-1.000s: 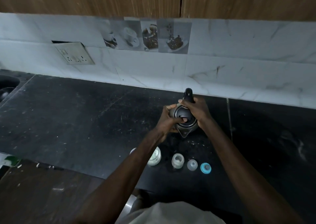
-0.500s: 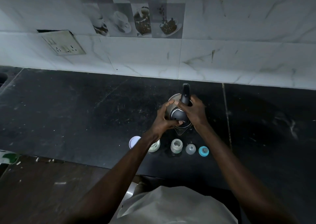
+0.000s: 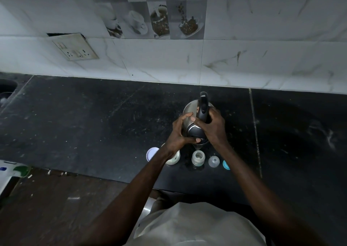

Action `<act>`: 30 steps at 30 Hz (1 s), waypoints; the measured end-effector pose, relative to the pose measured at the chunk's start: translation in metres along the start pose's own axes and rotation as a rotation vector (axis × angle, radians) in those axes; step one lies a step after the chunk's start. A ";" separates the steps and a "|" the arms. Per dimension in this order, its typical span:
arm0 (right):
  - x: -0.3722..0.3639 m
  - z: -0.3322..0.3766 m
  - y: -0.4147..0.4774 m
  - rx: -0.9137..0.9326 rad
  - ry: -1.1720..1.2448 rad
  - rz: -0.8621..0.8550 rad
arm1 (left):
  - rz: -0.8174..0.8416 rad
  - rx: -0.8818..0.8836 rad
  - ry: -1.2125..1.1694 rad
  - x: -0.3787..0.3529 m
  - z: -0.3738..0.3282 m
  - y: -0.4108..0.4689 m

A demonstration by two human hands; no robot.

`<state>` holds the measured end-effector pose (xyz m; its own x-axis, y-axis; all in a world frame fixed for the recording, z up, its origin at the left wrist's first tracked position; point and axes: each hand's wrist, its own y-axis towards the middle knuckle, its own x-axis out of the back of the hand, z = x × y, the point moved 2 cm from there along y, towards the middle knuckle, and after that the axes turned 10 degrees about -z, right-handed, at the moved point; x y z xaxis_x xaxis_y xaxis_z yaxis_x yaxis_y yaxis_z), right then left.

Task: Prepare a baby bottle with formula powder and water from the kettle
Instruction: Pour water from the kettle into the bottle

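A steel kettle (image 3: 189,112) with a black handle and lid stands on the black counter (image 3: 93,123). My right hand (image 3: 213,129) grips its handle. My left hand (image 3: 177,133) curls round the kettle's left side, thumb pressing at the lid's front edge. In front of the kettle, near the counter edge, lie a white lid (image 3: 151,153), a pale formula container (image 3: 173,159) partly hidden by my left wrist, the open baby bottle (image 3: 198,157), a clear cap (image 3: 213,161) and a blue ring (image 3: 225,165).
A marble-tiled wall (image 3: 244,61) rises behind the counter, with a loose socket plate (image 3: 75,47) on the left. A sink edge (image 3: 7,88) shows at far left. A white and green packet (image 3: 11,172) lies at the lower left.
The view has tilted down and closer. The kettle has tipped so its steel side shows more; both hands stay on it, the left thumb still at the lid.
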<state>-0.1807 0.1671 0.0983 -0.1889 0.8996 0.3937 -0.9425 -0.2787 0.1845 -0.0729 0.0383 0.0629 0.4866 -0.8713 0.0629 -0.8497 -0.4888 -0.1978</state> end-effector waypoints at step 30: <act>0.007 0.004 -0.016 0.147 0.041 -0.039 | 0.003 -0.044 0.007 0.000 0.011 -0.011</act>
<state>-0.1657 0.1762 0.1018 -0.1671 0.9229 0.3468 -0.8993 -0.2869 0.3301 -0.0615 0.0441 0.0545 0.4823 -0.8732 0.0694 -0.8595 -0.4871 -0.1549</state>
